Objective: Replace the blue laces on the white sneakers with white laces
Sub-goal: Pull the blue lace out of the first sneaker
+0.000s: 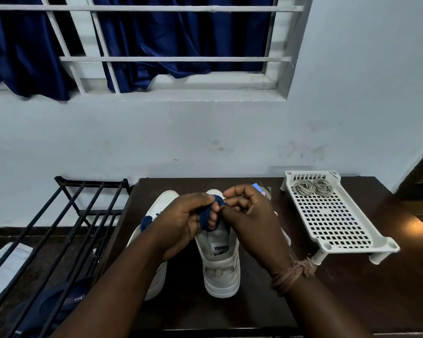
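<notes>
Pale blue wall and a barred window with a dark blue curtain (156,45) fill the far half of your head view; below them sits the dark wooden table (340,289) you are working on. Two white sneakers (221,272) stand side by side at its middle, heels near you, toes toward the wall, so each shoe's long axis runs near to far.

Your left hand (181,223) has its fingers curled round a bundle of the blue lace (209,215) above the right-hand shoe. Your right hand (249,215) meets it from the right, fingertips pinching the same lace at the top of the bundle. A further loop of blue lace shows on the left-hand shoe, just left of your left wrist.

Judging by how it folds, the lace is soft, light and limp; it will flop and tangle, so take it near a free end and draw along the eyelet line rather than sideways. The shoes look light enough to shift under a tug, so steady the one you work on.

The white laces (313,187), two coils, lie at the far end of the white perforated rack (335,225) on the right of the table, well apart from the shoes. A black metal shoe rack (66,215) stands left of the table.
</notes>
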